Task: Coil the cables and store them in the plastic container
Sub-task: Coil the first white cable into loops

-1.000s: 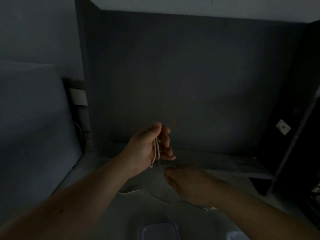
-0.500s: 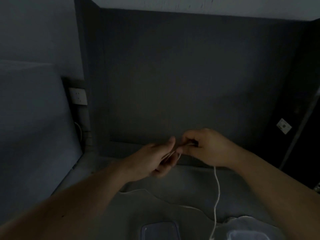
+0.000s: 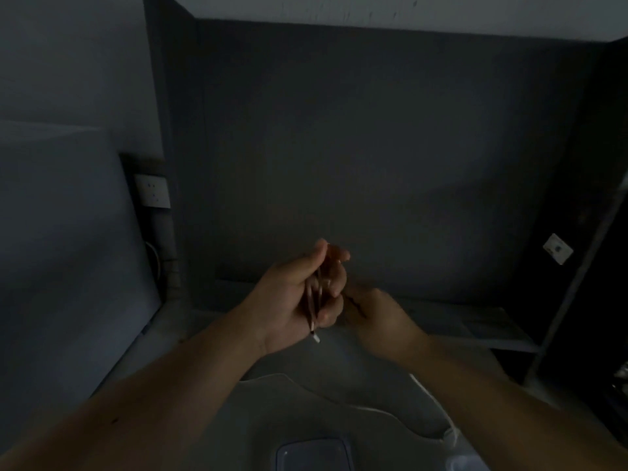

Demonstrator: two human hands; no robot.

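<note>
Left hand [image 3: 299, 300], fingers clamped on the partly coiled cable [image 3: 312, 300]; right hand [image 3: 377, 314] closed on the trailing length near the plastic container [image 3: 314, 453]. Risk: slack snagging, loops slipping loose.

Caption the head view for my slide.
Left hand holds cable loops; right hand feeds slack above the container.

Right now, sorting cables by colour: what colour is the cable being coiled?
White, seen in the head view: the cable trails across the table.
</note>
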